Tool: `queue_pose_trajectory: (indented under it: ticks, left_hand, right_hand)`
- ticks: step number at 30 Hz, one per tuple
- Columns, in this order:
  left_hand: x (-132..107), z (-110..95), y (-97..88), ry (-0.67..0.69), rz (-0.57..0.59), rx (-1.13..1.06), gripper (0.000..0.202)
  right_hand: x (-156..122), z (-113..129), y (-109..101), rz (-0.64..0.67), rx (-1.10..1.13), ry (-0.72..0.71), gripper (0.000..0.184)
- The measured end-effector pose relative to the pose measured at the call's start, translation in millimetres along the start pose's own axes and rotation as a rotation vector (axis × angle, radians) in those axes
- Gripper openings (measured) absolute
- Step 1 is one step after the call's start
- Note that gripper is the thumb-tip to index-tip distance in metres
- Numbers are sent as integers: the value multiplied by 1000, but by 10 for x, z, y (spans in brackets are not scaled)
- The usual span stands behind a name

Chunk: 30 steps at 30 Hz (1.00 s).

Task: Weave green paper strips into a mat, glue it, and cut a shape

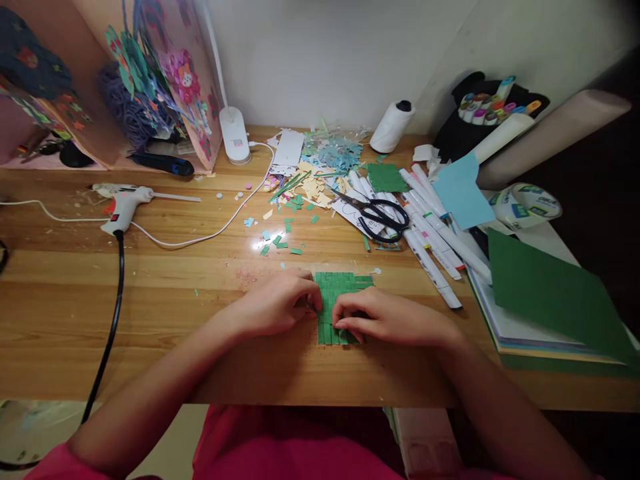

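Observation:
A small green woven paper mat (336, 288) lies flat on the wooden desk in front of me, made of interlaced strips with uneven ends at its upper right. My left hand (283, 300) is closed at the mat's left edge, its thumb and fingers pinched together there. On the lower right part of the mat rests my right hand (387, 316), thumb and forefinger pinching a thin green paper strip (327, 323). That strip runs across the mat between both hands. My fingers hide part of the weave.
Black-handled scissors (383, 217), several white markers (433, 267) and another green woven square (387, 178) lie beyond. Paper scraps (320, 183) spread at the back. A glue gun (123, 205) with its black cord (113, 320) is left; green card (555, 293) tops sheets at right.

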<state>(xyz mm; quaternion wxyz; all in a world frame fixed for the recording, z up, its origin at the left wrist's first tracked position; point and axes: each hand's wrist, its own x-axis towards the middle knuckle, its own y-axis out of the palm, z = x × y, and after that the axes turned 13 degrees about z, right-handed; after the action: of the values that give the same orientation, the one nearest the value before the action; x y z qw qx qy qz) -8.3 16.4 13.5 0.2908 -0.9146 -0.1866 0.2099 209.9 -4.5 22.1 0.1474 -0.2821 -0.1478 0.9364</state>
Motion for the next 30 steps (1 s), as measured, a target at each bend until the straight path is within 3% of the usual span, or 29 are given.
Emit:
queue_pose_trajectory:
  ticks: [4,9,15,20,24,30]
  left_hand:
    - [-7,-8,4,-1,4,10,21]
    - [-13,-8,-7,-15,17,2,20]
    - [-32,-56,-21,-32,21,57,15]
    - [-170,-261,223,-34,-31,352,8]
    - [-254,-279,486,-34,-118,542,12]
    - [-264,-224,547,32,-189,683,13]
  right_hand:
    - [13,16,32,-21,-6,22,17]
    - [31,63,79,-78,-172,20,13]
    - [-27,71,46,-11,-99,-6,14]
    - [-58,18,7,-35,39,29,13]
    - [-35,9,25,-79,13,56,15]
    - [-43,28,33,-74,-44,82,10]
